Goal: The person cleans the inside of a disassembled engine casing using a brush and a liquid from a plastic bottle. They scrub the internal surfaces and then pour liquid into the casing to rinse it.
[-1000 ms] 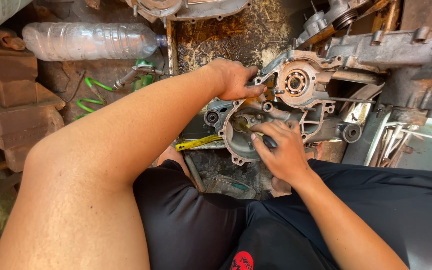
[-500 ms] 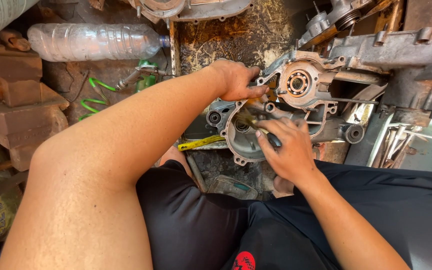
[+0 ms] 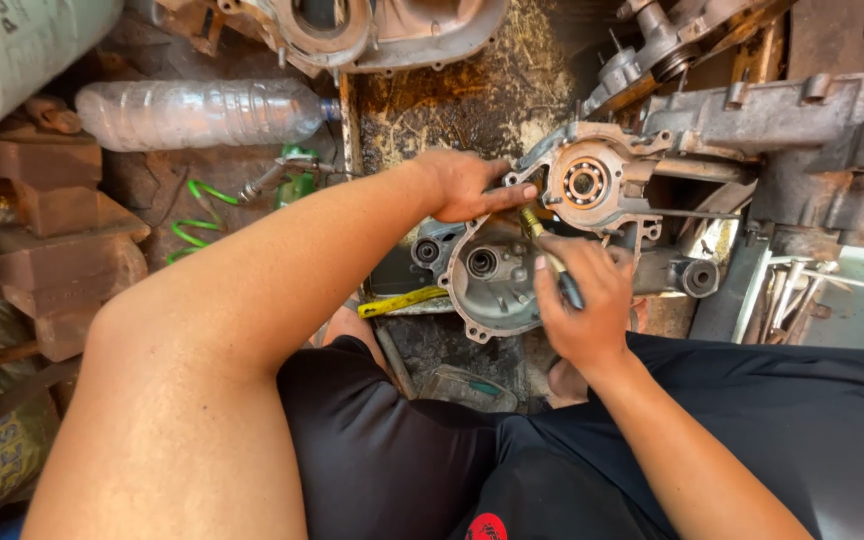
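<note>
A clear plastic bottle [image 3: 192, 112] lies on its side at the upper left, a pale green cylinder [image 3: 22, 50] with dark lettering fills the corner above it.

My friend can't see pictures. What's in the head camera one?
A person's right hand holds a tool against a grey metal engine casing, and the left hand steadies it. A clear plastic bottle lies further left.
</note>
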